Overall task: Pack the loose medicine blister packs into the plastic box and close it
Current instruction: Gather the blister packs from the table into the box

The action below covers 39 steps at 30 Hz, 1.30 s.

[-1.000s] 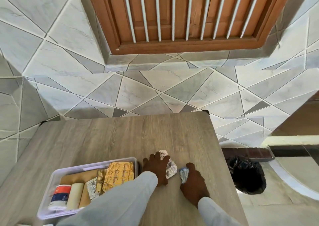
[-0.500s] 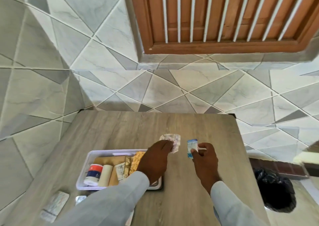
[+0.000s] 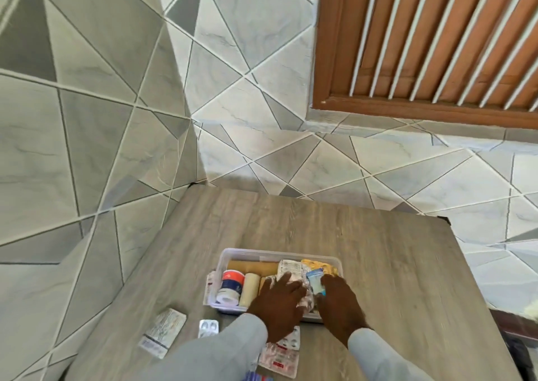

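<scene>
A clear plastic box [image 3: 233, 254] stands open on the wooden table [image 3: 378, 258], holding a tape roll [image 3: 231, 286], a cream bandage roll [image 3: 249, 289] and several blister packs. My left hand [image 3: 279, 305] presses a silver blister pack [image 3: 291, 270] down inside the box. My right hand [image 3: 340, 302] holds a small blue-and-white pack [image 3: 316, 280] over the box's right half. More loose blister packs lie on the table in front of the box: one at the left [image 3: 162, 332], a small silver one [image 3: 208, 327], and pink-white ones [image 3: 281, 357] by my left sleeve.
The table sits in a corner of grey-tiled walls, with a wooden louvred window [image 3: 436, 45] above. Bare tabletop stretches behind and to the right of the box. A flat white thing [image 3: 210, 284], only partly in view, lies under the box's left edge.
Both hands have moved from the bare tabletop right of the box to over the box, carrying the silver pack and the blue pack. The camera has swung left.
</scene>
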Each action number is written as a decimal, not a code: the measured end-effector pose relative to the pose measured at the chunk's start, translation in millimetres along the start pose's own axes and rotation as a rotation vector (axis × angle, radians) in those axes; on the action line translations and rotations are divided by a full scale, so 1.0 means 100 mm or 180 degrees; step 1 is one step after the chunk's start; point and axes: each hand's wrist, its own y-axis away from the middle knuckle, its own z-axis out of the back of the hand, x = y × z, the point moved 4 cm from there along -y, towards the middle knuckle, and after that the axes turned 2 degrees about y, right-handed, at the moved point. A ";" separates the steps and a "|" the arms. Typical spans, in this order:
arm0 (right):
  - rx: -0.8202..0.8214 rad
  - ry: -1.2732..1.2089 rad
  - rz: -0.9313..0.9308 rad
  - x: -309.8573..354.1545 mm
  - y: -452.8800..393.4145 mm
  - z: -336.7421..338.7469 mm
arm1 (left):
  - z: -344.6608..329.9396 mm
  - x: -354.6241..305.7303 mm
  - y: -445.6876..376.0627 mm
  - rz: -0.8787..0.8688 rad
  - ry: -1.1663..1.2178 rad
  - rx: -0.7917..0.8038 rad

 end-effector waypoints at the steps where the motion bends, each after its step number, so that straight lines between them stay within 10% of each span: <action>1: -0.0088 0.0332 0.0048 0.08 0.03 0.00 | 0.00 0.03 0.01 -0.0041 -0.0024 0.0028; 8: 0.0139 0.1840 -0.0059 0.30 0.36 -0.04 | 0.03 0.28 0.03 -0.0072 -0.0313 -0.0076; 15: -0.0545 0.0753 0.0142 0.37 0.68 0.02 | 0.41 0.42 0.40 0.0286 0.0793 -0.0937; 20: -0.0083 0.0424 0.0168 0.18 0.93 -0.36 | 0.25 0.68 1.00 0.0998 0.1209 -0.1294; 25: 0.0755 0.0513 0.0203 0.06 1.16 -0.74 | -0.21 0.96 1.50 0.1814 0.1409 -0.1138; 39: 0.1115 0.1364 0.0934 0.69 1.06 -1.22 | -0.16 1.82 1.94 0.2801 0.1420 -0.0606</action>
